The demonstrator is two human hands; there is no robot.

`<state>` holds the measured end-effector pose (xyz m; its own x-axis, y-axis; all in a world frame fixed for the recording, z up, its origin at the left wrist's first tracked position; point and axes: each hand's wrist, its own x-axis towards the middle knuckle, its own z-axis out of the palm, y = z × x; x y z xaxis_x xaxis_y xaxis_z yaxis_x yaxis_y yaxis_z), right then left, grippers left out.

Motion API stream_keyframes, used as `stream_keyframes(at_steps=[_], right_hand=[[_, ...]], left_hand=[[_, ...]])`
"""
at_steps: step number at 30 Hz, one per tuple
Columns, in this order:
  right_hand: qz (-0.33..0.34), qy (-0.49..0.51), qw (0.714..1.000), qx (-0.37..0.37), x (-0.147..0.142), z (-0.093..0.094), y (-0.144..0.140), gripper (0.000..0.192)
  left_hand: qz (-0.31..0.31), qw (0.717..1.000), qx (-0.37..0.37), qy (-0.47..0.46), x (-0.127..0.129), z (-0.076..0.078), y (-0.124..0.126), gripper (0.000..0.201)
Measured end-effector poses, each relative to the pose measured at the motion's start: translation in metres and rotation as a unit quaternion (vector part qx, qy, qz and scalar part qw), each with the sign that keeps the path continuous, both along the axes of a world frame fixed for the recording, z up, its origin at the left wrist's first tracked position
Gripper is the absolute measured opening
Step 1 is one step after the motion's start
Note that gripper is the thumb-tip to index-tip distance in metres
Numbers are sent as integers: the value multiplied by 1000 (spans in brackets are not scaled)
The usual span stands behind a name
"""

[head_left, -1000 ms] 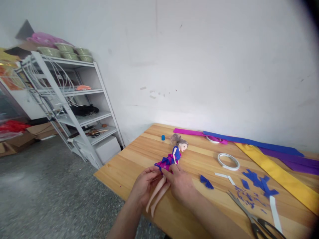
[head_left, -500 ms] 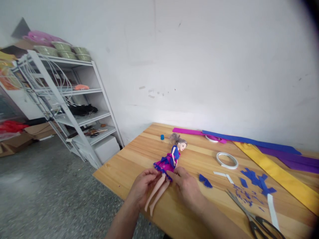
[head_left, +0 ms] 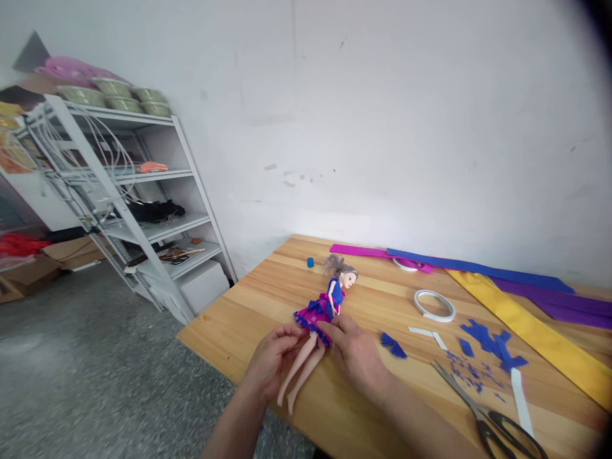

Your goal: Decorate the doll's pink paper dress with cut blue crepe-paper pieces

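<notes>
A doll (head_left: 336,291) with greyish-brown hair lies at a slant on the wooden table, head away from me and bare legs toward me. It wears a blue top and a magenta skirt (head_left: 313,317) with a jagged blue trim. My left hand (head_left: 273,358) pinches the left part of the skirt's hem, fingers closed. On the other side, my right hand (head_left: 357,354) has its thumb and fingers closed on the skirt's right edge, partly hiding it. Right of that hand lies a pleated blue fabric bow (head_left: 393,345).
Scissors (head_left: 478,408), blue fabric scraps (head_left: 492,343), white strips (head_left: 522,401) and a tape roll (head_left: 434,306) lie to the right. Yellow (head_left: 526,331), blue (head_left: 468,266), purple (head_left: 554,303) and magenta (head_left: 358,252) ribbons lie behind. A small blue cap (head_left: 310,262) sits near the doll's head. Metal shelving (head_left: 186,223) stands left.
My right hand's fingers have moved slightly up along the skirt's right side. The left hand keeps its pinch, and the doll stays nearly in place. The view has shifted a little.
</notes>
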<state>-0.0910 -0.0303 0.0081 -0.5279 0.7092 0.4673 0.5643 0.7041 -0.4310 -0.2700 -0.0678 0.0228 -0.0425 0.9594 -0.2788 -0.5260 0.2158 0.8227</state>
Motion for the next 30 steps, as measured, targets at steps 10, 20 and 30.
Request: stream_keyframes(at_steps=[10,20,30], right_hand=[[-29,41,999,-6,23,13,2,50],[-90,40,993,-59,72,-12,-4,45],[-72,35,992,-95,72,-11,-10,44]], left_hand=[[53,969,18,240,-2,-1,-9,7],[28,839,31,542,13,6,-29,22],[-139,621,-45,770,25,8,-13,22]])
